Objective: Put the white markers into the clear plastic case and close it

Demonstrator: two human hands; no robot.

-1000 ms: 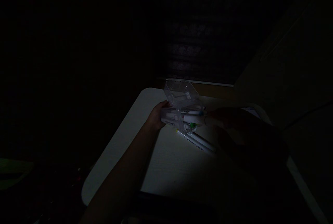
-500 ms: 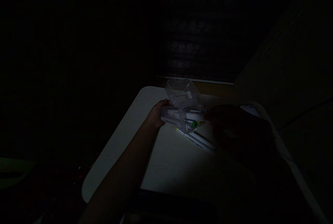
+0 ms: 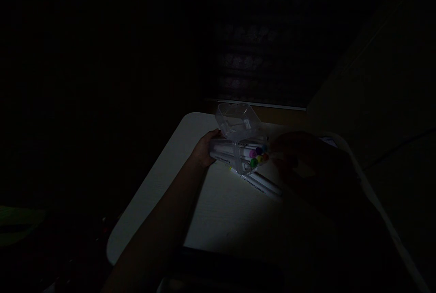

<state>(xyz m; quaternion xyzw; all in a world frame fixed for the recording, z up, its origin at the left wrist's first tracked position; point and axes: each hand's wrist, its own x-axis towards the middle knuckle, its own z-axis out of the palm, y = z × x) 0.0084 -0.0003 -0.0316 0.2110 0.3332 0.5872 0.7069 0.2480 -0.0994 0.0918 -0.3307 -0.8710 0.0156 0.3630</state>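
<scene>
- The left hand (image 3: pixel 205 150), near the middle of the frame, is curled around the back end of a clear plastic case (image 3: pixel 235 148) and has hold of it.
- The case is tipped on its side in the middle of the frame. Its lid (image 3: pixel 237 120) is flipped open at the top, and its mouth faces right.
- Markers (image 3: pixel 254 162) fill the case, with green, yellow, purple, blue and orange ends showing.
- The right hand (image 3: pixel 296 159), right of the middle, has bent fingers near those ends. It is too dark to tell how far open it is or if it holds anything.
- 2 loose markers (image 3: pixel 261 186) lie side by side just below the case, their right ends in shadow.
- The pale table (image 3: pixel 153 184) has a left edge slanting to the lower left. There is room between that edge and the left arm, and more below the loose markers.
- A phone (image 3: pixel 329 141) at middle right is partly hidden by the right hand.
- A black thing (image 3: pixel 225 263) at bottom middle is too dark to name.
</scene>
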